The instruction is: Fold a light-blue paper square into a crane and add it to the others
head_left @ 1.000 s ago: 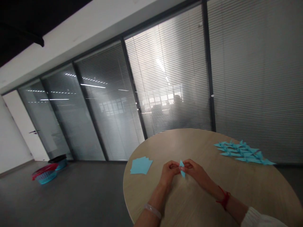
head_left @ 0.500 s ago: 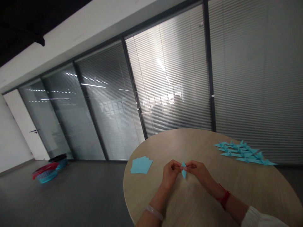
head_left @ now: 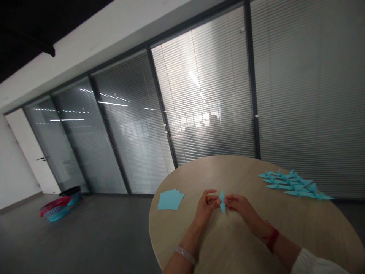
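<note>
A small blue folded paper [head_left: 222, 205], shaped like a narrow diamond, stands on end between my hands above the middle of the table. My left hand [head_left: 207, 207] pinches its left edge with thumb and fingertips, the index finger lifted away. From the other side my right hand [head_left: 238, 203] grips the right edge between thumb and fingers. Off to the left lies a fanned stack of blue paper squares [head_left: 170, 199]. Several folded blue paper cranes [head_left: 293, 184] sit in rows toward the right edge.
The round wooden table [head_left: 228, 171] stands by a glass partition with blinds [head_left: 211, 95]. On the floor to the left are a blue basket with a red rim [head_left: 55, 209] and a darker-rimmed basket [head_left: 74, 195]. A white door [head_left: 31, 152] is beyond them.
My left index finger has lifted off the paper and stretched out. The folded paper has shifted slightly upward and shows more of its upper point between my fingers.
</note>
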The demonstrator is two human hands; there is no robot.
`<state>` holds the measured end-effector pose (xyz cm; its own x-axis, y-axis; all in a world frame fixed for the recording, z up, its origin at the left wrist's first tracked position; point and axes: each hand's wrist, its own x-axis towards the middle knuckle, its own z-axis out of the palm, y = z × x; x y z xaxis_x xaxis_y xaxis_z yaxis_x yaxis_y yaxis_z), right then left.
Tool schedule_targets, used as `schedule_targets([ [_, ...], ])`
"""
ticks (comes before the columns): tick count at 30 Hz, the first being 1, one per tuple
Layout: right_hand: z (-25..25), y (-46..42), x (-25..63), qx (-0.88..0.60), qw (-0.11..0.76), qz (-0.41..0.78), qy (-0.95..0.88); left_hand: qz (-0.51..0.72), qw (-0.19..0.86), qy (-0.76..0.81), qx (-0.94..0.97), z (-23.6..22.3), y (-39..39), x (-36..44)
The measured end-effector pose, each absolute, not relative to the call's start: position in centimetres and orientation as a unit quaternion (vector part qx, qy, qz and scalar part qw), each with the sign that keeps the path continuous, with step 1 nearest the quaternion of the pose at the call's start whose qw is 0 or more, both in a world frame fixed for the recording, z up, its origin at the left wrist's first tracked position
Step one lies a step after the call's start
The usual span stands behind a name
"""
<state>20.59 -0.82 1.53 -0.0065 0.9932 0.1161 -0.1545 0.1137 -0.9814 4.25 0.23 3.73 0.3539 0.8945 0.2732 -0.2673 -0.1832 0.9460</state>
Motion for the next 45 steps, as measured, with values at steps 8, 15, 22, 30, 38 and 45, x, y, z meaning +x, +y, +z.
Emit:
schedule_targets([
  [8, 2.8, -2.3, 20.3, -0.337, 0.585, 0.568, -0.47, 0.49, 0.565, 0.227, 0.623, 4.0, -0.4, 4.5],
  [15, 2.3, -1.8, 20.4, -0.353, 0.601, 0.547, -0.463, 0.492, 0.563, 0.22, 0.627, 4.3, -0.6, 4.5],
  [22, 2.5, -2.1, 20.5, -0.358, 0.602, 0.539, -0.468, 0.477, 0.573, 0.197, 0.637, 4.6, -0.7, 4.1],
  [30, 2.5, -2.3, 20.5, -0.324, 0.598, 0.568, -0.463, 0.468, 0.62, 0.184, 0.603, 4.1, -0.3, 3.9],
  [38, 2.3, -2.1, 20.5, -0.339, 0.592, 0.564, -0.466, 0.485, 0.608, 0.219, 0.589, 4.1, -0.2, 3.9],
  [45, 2.6, -2.4, 20.6, -0.333, 0.597, 0.578, -0.446, 0.51, 0.598, 0.245, 0.569, 4.5, -0.4, 4.1],
])
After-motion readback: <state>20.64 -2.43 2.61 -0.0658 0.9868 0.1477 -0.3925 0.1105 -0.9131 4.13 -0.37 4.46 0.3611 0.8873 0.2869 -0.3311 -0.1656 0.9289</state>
